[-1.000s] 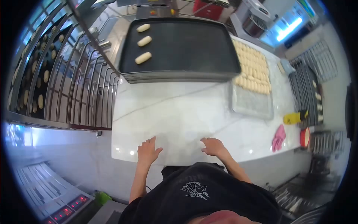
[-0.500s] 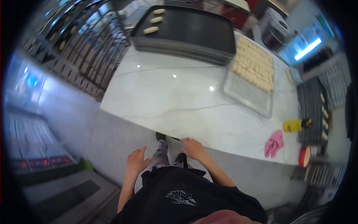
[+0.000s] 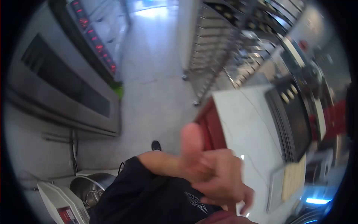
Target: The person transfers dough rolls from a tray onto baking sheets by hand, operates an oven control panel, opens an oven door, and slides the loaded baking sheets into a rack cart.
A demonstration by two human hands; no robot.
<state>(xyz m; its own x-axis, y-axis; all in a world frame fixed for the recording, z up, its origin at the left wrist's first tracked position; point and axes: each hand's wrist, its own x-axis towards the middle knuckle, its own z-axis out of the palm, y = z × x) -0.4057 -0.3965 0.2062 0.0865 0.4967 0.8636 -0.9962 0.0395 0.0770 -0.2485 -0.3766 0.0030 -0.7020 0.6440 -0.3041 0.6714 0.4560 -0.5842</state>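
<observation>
My left hand [image 3: 214,170] is raised in front of my body, blurred by motion, in the head view. Its thumb sticks out away from the other fingers, and I see nothing held in it. Partly behind and below it is my right hand [image 3: 247,199], of which only a finger or thumb and a bit of wrist show. Whether the two hands touch, I cannot tell. Beside them stands the white marble-topped table [image 3: 238,112] with a red side.
Black baking trays [image 3: 292,115] are stacked on the table, with a few pale dough pieces [image 3: 289,94] on top. A tray of dough rows [image 3: 292,181] lies nearer. A metal rack [image 3: 214,48] stands ahead. At left are an oven [image 3: 65,74] and a mixer bowl [image 3: 91,184].
My view has swung left, so the table is now at my right and the oven and mixer show at left. Both hands have come up from low by my sides to in front of me.
</observation>
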